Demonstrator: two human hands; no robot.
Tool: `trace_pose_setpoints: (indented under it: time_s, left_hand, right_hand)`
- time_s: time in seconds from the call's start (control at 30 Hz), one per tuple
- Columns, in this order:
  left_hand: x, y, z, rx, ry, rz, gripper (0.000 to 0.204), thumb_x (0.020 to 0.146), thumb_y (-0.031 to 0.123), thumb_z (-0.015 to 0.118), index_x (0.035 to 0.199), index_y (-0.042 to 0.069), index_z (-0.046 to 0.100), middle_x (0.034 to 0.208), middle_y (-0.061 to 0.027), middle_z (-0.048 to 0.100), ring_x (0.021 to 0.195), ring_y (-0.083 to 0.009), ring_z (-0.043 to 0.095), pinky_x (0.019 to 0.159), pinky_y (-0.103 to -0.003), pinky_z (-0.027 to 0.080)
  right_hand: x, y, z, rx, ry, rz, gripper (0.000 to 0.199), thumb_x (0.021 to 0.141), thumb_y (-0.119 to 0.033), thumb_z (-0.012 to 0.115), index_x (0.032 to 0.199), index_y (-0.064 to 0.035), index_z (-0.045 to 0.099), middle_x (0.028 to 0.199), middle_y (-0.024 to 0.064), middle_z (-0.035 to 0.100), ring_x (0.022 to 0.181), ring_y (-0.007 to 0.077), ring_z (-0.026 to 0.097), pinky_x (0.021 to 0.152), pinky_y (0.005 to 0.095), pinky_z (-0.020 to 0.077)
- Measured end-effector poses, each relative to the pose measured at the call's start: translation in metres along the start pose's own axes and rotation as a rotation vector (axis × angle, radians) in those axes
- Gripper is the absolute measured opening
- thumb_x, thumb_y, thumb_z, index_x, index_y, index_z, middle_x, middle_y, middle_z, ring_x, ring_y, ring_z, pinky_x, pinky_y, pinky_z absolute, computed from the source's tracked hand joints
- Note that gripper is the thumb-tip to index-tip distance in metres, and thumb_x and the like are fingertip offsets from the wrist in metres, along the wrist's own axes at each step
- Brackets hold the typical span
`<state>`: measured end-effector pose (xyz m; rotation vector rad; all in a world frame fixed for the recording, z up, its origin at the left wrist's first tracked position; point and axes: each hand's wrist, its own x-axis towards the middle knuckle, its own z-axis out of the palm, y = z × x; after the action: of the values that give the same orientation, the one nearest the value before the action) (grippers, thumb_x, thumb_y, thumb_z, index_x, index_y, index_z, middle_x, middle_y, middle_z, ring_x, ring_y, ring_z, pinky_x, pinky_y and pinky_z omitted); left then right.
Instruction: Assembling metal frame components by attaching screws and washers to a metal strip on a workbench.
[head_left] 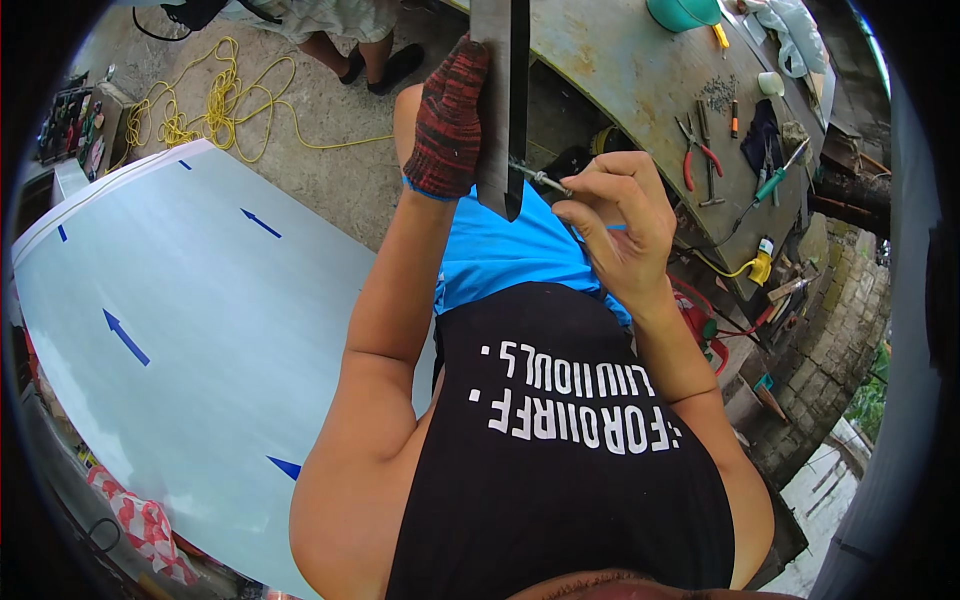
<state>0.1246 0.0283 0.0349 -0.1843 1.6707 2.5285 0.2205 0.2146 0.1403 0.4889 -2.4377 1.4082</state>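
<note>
Fingers (590, 190) around half-hidden screw (540, 179)

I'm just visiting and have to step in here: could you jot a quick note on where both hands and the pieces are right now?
Left hand, in a red-and-black knit glove, grips a flat grey metal bar held upright in front of the body.
Right hand, bare, pinches a small silvery screw-like piece against the bar's edge near its lower end.
Pliers and a screwdriver lie on the workbench to the right; a white sheet with blue arrows lies on the left.
How far the piece is seated cannot be told.
</note>
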Motion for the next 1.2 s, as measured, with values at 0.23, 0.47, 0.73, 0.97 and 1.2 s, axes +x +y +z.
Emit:
trace_pose_setpoints:
  time_s: [0.23, 0.47, 0.73, 0.97, 1.2]
  left_hand:
    - [-0.011, 0.017, 0.01, 0.22, 0.107, 0.239, 0.043, 0.104, 0.028, 0.059, 0.133, -0.003, 0.064, 0.12, -0.0131, 0.072, 0.11, -0.0137, 0.064, 0.097, -0.029, 0.049]
    - [-0.011, 0.018, 0.008, 0.219, 0.14, 0.276, 0.044, 0.103, 0.029, 0.061, 0.134, -0.002, 0.063, 0.12, -0.0123, 0.072, 0.109, -0.0136, 0.064, 0.097, -0.029, 0.049]
    - [-0.008, 0.022, 0.011, 0.254, 0.11, 0.297, 0.046, 0.102, 0.03, 0.063, 0.136, -0.001, 0.062, 0.121, -0.0122, 0.072, 0.109, -0.0123, 0.063, 0.095, -0.028, 0.049]
    - [0.002, 0.025, 0.008, 0.492, 0.06, 0.544, 0.039, 0.102, 0.019, 0.058, 0.136, -0.001, 0.061, 0.121, -0.019, 0.071, 0.106, -0.0244, 0.068, 0.093, -0.032, 0.052]
    - [-0.008, 0.01, -0.012, 0.37, -0.085, 0.203, 0.043, 0.107, 0.026, 0.05, 0.139, -0.001, 0.059, 0.118, -0.0172, 0.071, 0.103, -0.023, 0.066, 0.09, -0.034, 0.051]
  right_hand:
    - [0.004, 0.014, -0.002, -0.065, 0.055, -0.002, 0.024, 0.075, 0.001, 0.083, 0.095, -0.0041, 0.073, 0.092, 0.0082, 0.061, 0.079, 0.0206, 0.06, 0.065, 0.0306, 0.0482]
    - [0.002, 0.016, -0.002, -0.044, 0.06, 0.022, 0.023, 0.076, 0.001, 0.083, 0.097, -0.0042, 0.074, 0.093, 0.0078, 0.061, 0.079, 0.0192, 0.06, 0.066, 0.0294, 0.0478]
    - [0.0, 0.018, -0.004, -0.044, 0.037, 0.065, 0.024, 0.076, 0.001, 0.083, 0.097, -0.0039, 0.074, 0.093, 0.0076, 0.06, 0.078, 0.019, 0.059, 0.065, 0.0286, 0.0473]
    - [0.011, 0.016, -0.009, -0.036, 0.035, 0.017, 0.024, 0.074, 0.002, 0.083, 0.096, -0.0039, 0.074, 0.094, 0.0094, 0.059, 0.079, 0.0208, 0.061, 0.066, 0.0305, 0.0488]
    - [0.009, 0.017, -0.017, 0.169, -0.141, 0.076, 0.029, 0.074, -0.001, 0.085, 0.1, -0.0047, 0.073, 0.103, 0.0083, 0.057, 0.088, 0.0197, 0.059, 0.072, 0.0308, 0.0498]
